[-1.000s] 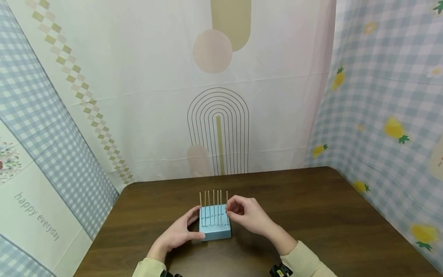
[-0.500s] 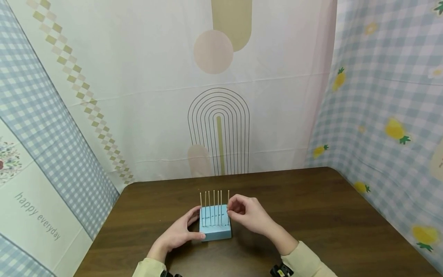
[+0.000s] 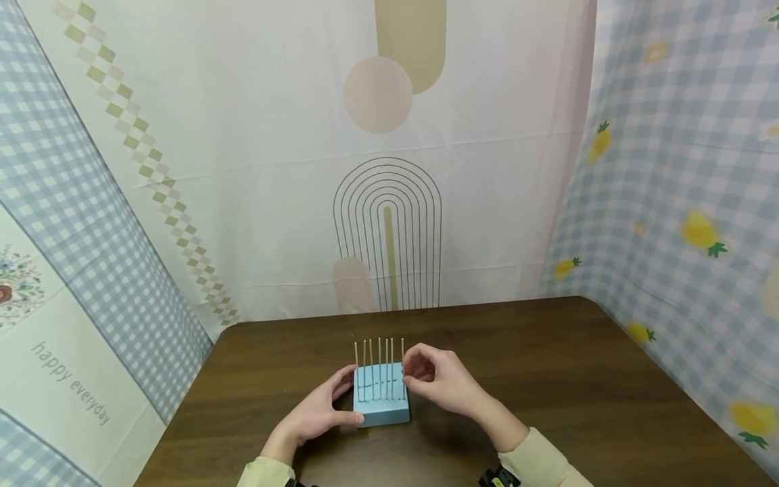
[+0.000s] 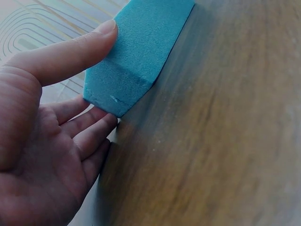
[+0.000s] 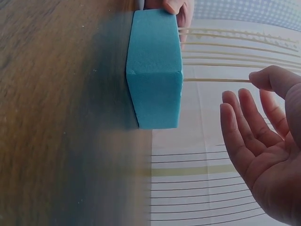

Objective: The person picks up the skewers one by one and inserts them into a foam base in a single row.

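A light-blue foam block (image 3: 385, 414) lies on the table, with a row of thin wooden sticks (image 3: 380, 358) standing up from its top. My left hand (image 3: 318, 410) grips the block at its left end. In the left wrist view the thumb (image 4: 94, 44) presses on the front face while the fingers reach around the end. At the right end of the row, my right hand (image 3: 447, 383) pinches the outermost wooden stick (image 5: 216, 80) between thumb and index finger, above the block. The other fingers of that hand (image 5: 235, 127) are spread and loosely bent.
The dark brown wooden table (image 3: 517, 345) extends around the block on all sides. A white printed cloth (image 3: 274, 203) hangs behind its far edge. Checked cloths (image 3: 639, 169) hang at both sides.
The head view has shifted slightly. The rightmost stick's tip swayed a little to the right and then back; both hands keep their places at the block and the stick.
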Motion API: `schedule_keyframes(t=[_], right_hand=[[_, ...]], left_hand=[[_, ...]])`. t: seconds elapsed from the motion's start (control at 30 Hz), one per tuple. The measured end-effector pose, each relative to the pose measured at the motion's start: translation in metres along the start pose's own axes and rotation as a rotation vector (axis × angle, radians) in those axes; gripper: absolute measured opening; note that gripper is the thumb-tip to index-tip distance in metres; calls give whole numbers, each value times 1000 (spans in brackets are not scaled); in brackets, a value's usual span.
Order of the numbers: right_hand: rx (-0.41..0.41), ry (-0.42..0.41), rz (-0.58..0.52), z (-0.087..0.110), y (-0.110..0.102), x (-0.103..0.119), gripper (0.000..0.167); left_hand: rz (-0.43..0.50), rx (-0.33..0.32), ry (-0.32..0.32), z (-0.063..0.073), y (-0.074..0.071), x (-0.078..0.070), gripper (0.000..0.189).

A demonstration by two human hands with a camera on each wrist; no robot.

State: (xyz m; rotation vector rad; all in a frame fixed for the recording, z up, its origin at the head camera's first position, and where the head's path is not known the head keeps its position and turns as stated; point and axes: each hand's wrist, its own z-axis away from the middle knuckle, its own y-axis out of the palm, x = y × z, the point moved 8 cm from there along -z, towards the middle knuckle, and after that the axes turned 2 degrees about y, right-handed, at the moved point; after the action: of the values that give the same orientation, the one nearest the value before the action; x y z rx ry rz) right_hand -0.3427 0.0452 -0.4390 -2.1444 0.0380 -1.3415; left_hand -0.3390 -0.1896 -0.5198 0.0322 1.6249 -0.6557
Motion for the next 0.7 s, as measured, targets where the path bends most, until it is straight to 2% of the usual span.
schedule_keyframes(t=[0.7], right_hand=[[-44, 25, -19, 6, -25, 5, 18]], left_hand=[[-21, 7, 6, 1, 1, -3, 105]])
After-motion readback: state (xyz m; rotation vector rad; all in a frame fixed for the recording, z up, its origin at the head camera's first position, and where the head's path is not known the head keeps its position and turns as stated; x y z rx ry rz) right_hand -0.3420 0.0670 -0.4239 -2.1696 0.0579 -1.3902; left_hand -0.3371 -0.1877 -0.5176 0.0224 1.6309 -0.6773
